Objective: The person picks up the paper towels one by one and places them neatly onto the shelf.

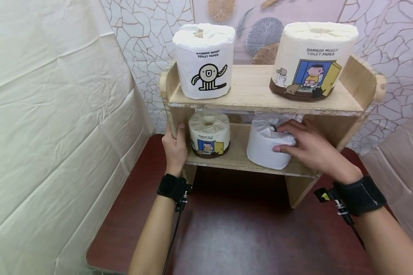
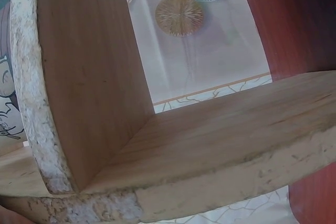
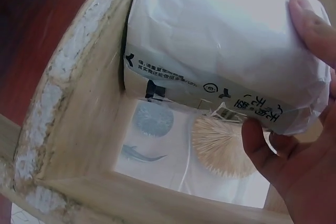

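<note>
On the lower board of a wooden shelf [image 1: 251, 82], my right hand [image 1: 311, 149] grips a white paper-wrapped toilet roll [image 1: 266, 151] by its upper edge, thumb on the near side. In the right wrist view, the fingers and thumb clasp one end of that toilet roll [image 3: 220, 40], whose wrapper shows small dark print. My left hand [image 1: 175, 149] holds the shelf's left side panel, its thumb on the front; the far fingers are hidden. The left wrist view shows mostly the shelf's side panel [image 2: 94, 77] and worn edges. Beside the left hand stands a cream toilet roll [image 1: 209, 131] with a cartoon picture.
Above, a white roll with a black cartoon figure [image 1: 204, 63] stands left and a larger cartoon-printed roll [image 1: 311, 63] stands right. The shelf rests on a dark red table [image 1: 241, 229]. Pale cloth [image 1: 55, 114] hangs at the left; a patterned backdrop [image 1: 141, 49] is behind.
</note>
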The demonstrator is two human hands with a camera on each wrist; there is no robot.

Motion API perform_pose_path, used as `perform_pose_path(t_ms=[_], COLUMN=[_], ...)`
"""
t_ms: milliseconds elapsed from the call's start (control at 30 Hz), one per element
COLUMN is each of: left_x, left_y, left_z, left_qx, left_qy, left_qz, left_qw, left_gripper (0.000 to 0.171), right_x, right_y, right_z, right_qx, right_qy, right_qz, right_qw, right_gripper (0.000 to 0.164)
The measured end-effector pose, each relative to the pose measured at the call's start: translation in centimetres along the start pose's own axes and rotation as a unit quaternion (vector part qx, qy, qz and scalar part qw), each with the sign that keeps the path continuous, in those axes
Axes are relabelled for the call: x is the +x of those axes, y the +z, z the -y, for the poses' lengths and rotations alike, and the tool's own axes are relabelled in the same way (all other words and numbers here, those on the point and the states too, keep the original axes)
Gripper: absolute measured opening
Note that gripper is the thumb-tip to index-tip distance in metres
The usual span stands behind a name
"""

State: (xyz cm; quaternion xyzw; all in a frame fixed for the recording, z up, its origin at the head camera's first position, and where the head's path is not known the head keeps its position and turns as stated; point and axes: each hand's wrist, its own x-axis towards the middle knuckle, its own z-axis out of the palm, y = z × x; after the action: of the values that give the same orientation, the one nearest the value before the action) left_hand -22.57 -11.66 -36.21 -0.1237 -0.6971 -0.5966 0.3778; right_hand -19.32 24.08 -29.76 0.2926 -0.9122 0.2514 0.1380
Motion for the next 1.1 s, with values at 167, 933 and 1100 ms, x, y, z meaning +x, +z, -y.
perform_pose_path(t_ms=[167, 933, 1100], left_x=[0.0, 0.2, 0.3], left_y=[0.1, 0.1, 0.1], left_z=[-0.1, 2.9, 3.5], left_qx=[0.001, 0.015, 0.016], left_qy=[0.001, -0.005, 0.003], left_qz=[0.000, 0.002, 0.003], left_qw=[1.0000, 0.9999, 0.9999], left_gripper=[0.034, 0.036, 0.036], right_x=[-0.2, 0.4, 1.0], right_y=[-0.5, -0.1, 0.3], right_z=[0.8, 3.6, 4.0], right_qx=[-0.032, -0.109, -0.125], right_qy=[0.024, 0.117, 0.132], right_qz=[-0.025, -0.128, -0.114], right_qw=[0.999, 0.979, 0.977], right_gripper=[0.038, 0.054, 0.056])
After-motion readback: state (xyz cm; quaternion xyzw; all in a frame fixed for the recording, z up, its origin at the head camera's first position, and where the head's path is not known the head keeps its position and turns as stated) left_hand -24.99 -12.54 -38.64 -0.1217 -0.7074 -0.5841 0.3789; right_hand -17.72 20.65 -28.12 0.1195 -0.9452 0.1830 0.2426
